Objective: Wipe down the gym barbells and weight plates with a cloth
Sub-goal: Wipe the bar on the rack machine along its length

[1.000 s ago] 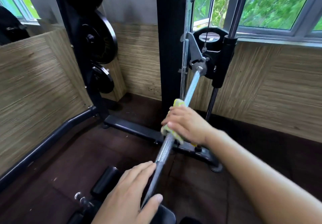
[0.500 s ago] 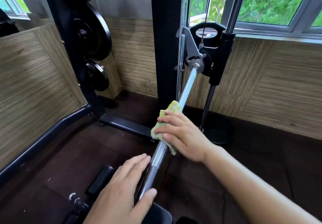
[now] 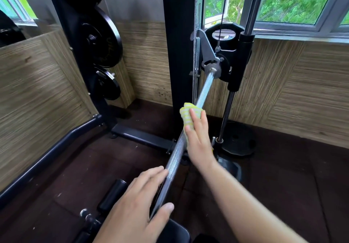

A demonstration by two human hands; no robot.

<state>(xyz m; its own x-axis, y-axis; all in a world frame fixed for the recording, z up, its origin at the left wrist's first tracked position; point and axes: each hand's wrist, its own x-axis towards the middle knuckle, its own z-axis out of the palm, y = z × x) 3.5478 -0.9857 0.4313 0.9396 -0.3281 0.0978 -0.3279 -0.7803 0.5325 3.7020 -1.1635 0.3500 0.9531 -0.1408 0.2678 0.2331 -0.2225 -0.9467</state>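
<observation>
Head view, looking down along a steel barbell (image 3: 190,122) that runs from bottom centre up and right to a black carriage (image 3: 226,61) on the rack's guide rod. Bar surface is knurled along the visible length.

Right hand (image 3: 198,139) sits on the bar about midway, fingers (image 3: 195,117) pressing a yellow-and-white cloth (image 3: 187,115) against the shaft. Cloth is bunched around the bar, mostly on the left and upper side of the hand; whether the fingers curl fully round the bar cannot be told. Thumb side lies along the shaft just below the cloth.

Left hand (image 3: 136,207) is at the near end of the bar, loosely open, fingers on the left of the shaft and thumb on the right, cupping it rather than clenched. Palm contact not visible.

Two black weight plates hang on pegs of the upright at left: a large plate (image 3: 103,38) above a small plate (image 3: 108,86), well apart from both hands. Another plate (image 3: 239,140) lies flat on the dark floor (image 3: 283,176) at the base of the guide rod. Padded roller (image 3: 111,195) sits low, left of the near hand. Windows (image 3: 292,1) behind show green foliage.
</observation>
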